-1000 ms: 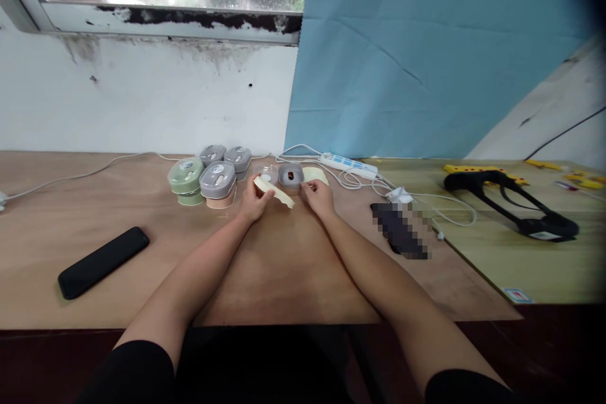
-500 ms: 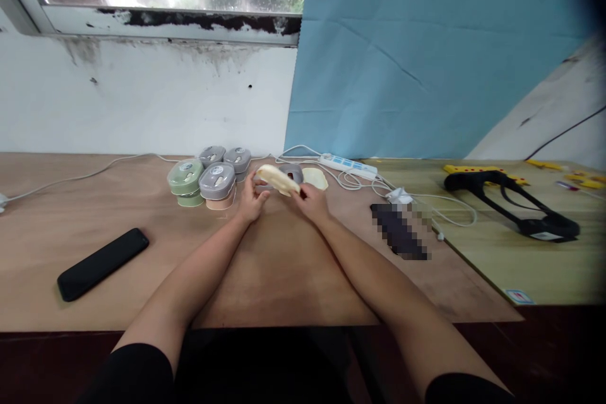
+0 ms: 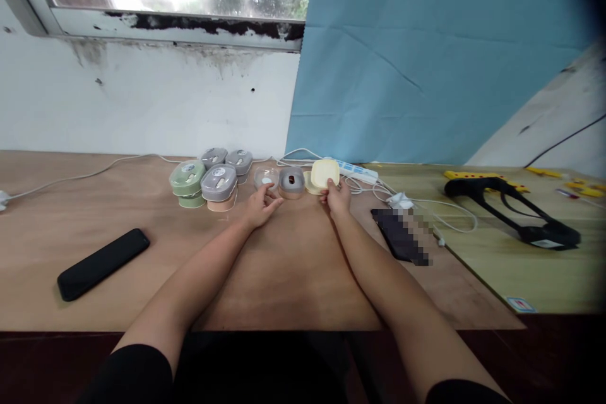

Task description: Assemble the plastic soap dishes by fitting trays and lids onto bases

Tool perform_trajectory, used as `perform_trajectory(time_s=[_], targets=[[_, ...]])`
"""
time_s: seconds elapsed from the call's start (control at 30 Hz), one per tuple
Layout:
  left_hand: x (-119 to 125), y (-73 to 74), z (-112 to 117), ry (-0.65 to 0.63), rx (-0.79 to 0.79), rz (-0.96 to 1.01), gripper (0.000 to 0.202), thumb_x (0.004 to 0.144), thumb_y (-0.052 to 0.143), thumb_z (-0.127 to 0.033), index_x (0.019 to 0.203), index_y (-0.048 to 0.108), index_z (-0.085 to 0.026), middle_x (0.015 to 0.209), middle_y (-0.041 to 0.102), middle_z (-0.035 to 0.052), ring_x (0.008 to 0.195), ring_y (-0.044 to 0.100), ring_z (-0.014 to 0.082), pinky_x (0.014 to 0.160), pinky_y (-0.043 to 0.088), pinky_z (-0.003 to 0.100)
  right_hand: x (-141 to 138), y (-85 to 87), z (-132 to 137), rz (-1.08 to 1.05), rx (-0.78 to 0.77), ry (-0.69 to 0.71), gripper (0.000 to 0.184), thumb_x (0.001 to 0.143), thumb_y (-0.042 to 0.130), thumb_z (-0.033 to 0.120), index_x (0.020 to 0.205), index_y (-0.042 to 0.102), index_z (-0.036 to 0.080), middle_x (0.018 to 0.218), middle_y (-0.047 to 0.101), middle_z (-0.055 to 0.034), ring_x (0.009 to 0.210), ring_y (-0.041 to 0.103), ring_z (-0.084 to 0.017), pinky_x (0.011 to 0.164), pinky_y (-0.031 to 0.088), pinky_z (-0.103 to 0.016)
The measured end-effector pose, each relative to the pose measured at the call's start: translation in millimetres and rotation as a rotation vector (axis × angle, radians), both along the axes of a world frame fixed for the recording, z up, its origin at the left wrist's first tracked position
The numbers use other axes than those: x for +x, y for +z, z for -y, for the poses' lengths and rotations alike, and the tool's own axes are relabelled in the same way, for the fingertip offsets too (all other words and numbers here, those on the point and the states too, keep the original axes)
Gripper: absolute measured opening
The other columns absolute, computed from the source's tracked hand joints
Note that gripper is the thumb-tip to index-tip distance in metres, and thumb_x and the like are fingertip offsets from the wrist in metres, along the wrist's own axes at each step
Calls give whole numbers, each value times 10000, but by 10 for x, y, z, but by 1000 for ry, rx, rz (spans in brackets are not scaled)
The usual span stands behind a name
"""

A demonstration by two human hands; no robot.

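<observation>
Fingers parted, my left hand (image 3: 262, 207) holds nothing and is just in front of a clear plastic lid (image 3: 266, 175); whether a fingertip touches it I cannot tell. My right hand (image 3: 337, 197) pinches the near edge of a cream rounded-square lid (image 3: 325, 172), tilted up so its flat face shows. Behind and below that lid, a second cream piece (image 3: 310, 184) is partly covered. Between the hands stands a small grey container with a peach base (image 3: 291, 183), with a dark spot in its middle.
Several lidded round-cornered boxes, grey (image 3: 218, 182) and green (image 3: 187, 178), stand stacked at the left. A black phone (image 3: 104, 264) lies front left. A power strip (image 3: 353, 170) with white cables, a dark pixelated object (image 3: 400, 237) and a black frame (image 3: 511, 208) are to the right.
My right hand has carried the cream lid to the right, over the other cream piece. My left hand has come off the lid and is lower, by the clear lid.
</observation>
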State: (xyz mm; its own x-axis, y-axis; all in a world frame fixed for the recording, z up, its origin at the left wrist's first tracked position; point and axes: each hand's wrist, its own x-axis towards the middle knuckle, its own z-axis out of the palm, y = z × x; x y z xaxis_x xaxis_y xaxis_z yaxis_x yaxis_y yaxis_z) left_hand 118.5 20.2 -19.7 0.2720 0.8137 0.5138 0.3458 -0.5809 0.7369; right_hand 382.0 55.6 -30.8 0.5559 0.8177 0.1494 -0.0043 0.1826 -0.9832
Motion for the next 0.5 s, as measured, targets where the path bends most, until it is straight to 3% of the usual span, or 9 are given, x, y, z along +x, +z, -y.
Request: perform_trajectory(time_s=[0.23,0.5], targets=[[8,10,14,9,36,-75,367,835,585,-452,1056,625,-161,790,675,40,656,610,159,645,481,292,13,51,1,-52,-34,55,450,787,680,429,1122,567,151,482,576,53,315,469,-91,280,359,-172],[17,53,38,25,83,-167,244,862,551,-365,925,681,-168,799,697,47,671,613,159,648,480,282,-2,62,13,-94,-73,4,560,763,735,325,1228,475,155,486,566,74,338,504,-100,293,410,-179]])
